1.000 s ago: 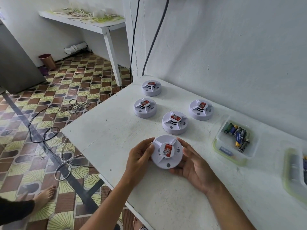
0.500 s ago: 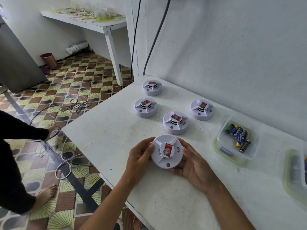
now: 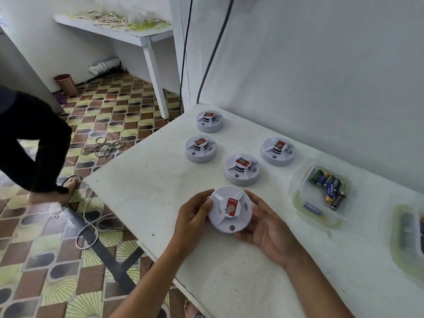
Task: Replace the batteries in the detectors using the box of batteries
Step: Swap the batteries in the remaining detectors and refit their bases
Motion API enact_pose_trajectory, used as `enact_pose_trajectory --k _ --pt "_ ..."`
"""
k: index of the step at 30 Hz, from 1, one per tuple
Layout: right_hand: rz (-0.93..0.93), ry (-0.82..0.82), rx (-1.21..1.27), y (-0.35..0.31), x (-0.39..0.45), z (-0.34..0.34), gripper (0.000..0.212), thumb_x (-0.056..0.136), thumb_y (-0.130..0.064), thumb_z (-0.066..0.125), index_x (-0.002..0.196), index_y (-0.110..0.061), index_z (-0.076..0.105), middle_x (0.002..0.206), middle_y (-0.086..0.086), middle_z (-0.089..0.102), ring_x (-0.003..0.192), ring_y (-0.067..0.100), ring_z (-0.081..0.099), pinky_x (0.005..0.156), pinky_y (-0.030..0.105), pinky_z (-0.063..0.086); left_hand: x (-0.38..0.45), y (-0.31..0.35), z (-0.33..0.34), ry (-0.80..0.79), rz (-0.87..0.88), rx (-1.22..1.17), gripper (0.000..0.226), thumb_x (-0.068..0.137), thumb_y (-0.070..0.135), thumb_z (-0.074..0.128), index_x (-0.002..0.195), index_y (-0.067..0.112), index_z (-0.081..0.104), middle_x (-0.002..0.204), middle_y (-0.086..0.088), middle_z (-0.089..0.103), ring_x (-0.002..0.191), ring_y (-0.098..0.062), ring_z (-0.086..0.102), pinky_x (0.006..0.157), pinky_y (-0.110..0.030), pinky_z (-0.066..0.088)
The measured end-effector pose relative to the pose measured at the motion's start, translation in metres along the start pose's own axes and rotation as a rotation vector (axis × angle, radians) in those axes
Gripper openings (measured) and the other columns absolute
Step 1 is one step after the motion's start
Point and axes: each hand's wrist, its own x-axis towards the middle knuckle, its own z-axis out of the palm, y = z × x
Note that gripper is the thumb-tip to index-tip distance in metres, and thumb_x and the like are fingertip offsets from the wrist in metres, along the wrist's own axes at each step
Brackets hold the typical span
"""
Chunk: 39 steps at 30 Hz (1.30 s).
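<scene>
Both hands have a grip on the nearest detector [image 3: 230, 209]: the left hand [image 3: 192, 218] curls round its left rim, the right hand [image 3: 267, 228] cradles its right side from below, just above the white bench [image 3: 146, 180]. Four more detectors [image 3: 242, 169] sit further back on the bench. To the right, a clear box of batteries [image 3: 320, 193] rests near the wall, well apart from the hands.
</scene>
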Motion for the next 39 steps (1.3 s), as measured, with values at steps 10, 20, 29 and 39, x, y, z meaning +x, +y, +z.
enact_pose_trajectory --k 10,20,29,39 --pt "0.027 -0.024 0.013 -0.005 -0.004 0.004 0.085 0.062 -0.037 0.087 0.137 -0.022 0.05 0.126 0.016 0.062 0.1 0.029 0.067 0.073 0.04 0.057 0.001 0.0 -0.002 -0.024 -0.007 -0.002 0.035 0.091 0.03 0.053 0.12 0.015 0.066 0.111 0.003 0.073 0.107 -0.016 0.067 0.095 -0.044 0.053" --pt "0.113 -0.169 0.115 -0.009 -0.008 0.003 0.078 0.072 -0.048 0.079 0.141 -0.029 0.047 0.134 0.018 0.057 0.108 0.031 0.063 0.088 0.045 0.053 0.018 0.009 -0.018 -0.208 -0.263 -0.268 0.041 0.079 0.011 0.07 0.12 0.005 0.064 0.109 -0.017 0.072 0.104 -0.038 0.066 0.092 -0.047 0.053" --pt "-0.075 0.181 -0.75 -0.05 0.003 0.06 0.039 0.084 -0.035 0.065 0.123 -0.034 0.063 0.123 -0.013 0.066 0.118 0.005 0.058 0.104 0.036 0.043 0.094 0.052 -0.045 -0.543 -0.316 -0.199 0.04 0.077 0.014 0.065 0.115 0.005 0.068 0.109 -0.021 0.071 0.096 -0.036 0.069 0.073 -0.038 0.058" --pt "-0.258 0.66 -1.512 -0.11 0.101 0.107 0.094 0.056 -0.057 0.081 0.132 -0.022 0.038 0.129 -0.004 0.046 0.118 0.017 0.048 0.092 0.04 0.049 0.212 0.103 -0.029 -0.739 -0.151 -0.095 0.031 0.087 0.001 0.064 0.117 0.004 0.062 0.104 -0.02 0.072 0.092 -0.036 0.07 0.067 -0.034 0.057"
